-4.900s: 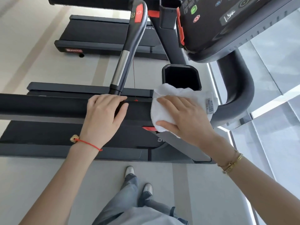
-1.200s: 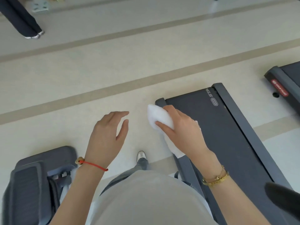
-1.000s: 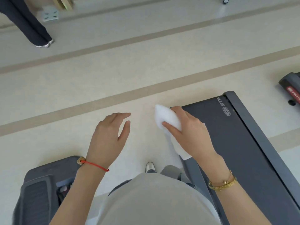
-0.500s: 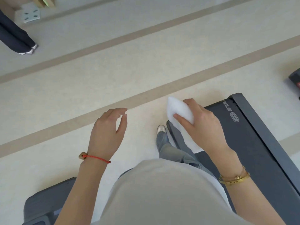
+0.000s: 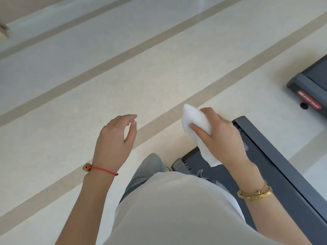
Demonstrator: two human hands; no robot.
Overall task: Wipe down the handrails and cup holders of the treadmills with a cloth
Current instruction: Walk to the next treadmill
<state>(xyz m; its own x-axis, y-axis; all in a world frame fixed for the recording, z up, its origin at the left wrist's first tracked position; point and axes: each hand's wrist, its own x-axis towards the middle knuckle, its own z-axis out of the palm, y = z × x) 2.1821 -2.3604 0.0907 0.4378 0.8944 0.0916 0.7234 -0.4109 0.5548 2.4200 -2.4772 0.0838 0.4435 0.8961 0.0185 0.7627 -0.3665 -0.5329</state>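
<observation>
Head view: we're between machines, w/ no handrail or cup holder in sight. Our right hand [image 5: 223, 138] holds the cloth [image 5: 195, 121], fingers [image 5: 199, 131] curled round it and thumb pinching it, so the white wad sticks out ahead and to the left of the knuckles while a loose tail hangs down below the palm. Our left hand [image 5: 115, 138] holds nothing, its fingers loosely curled, relaxed, in the air over the floor [image 5: 88, 85].

The treadmill deck [image 5: 276, 174] lies right of and below the right hand, its long axis running from its rear end near our legs toward the bottom right edge. A second treadmill [image 5: 311, 85] shows only its rear corner at the far right, well apart. The rails we want must sit at the console ends, off frame to the right, we judge; so the right hand, already nearer and carrying the cloth, is the one to lead.

Room: broad striped floor ahead and to the left, nothing standing on it nearby. The deck's rear corner sits just beside our feet, a trip risk as we turn.
</observation>
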